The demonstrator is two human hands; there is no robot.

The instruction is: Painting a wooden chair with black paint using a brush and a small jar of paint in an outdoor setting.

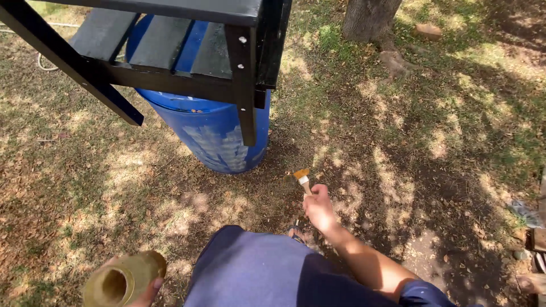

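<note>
Small wooden-handled paintbrush [303, 179] sticks up from right hand [318, 209], fist clenched on handle; left hand [149, 290] grips olive-gold metal can [122, 279].

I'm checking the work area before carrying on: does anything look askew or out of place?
The black wooden frame sits tilted on the blue barrel, one leg hanging in the air. The barrel's side shows pale scuffed patches.

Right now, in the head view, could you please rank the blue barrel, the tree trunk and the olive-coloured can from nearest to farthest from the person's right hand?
From the right hand, which holds a paintbrush:
1. Blue barrel, up and to its left, under the black wooden frame.
2. Olive-coloured can, at lower left, held in the left hand.
3. Tree trunk, at the top, up and to the right.
</note>
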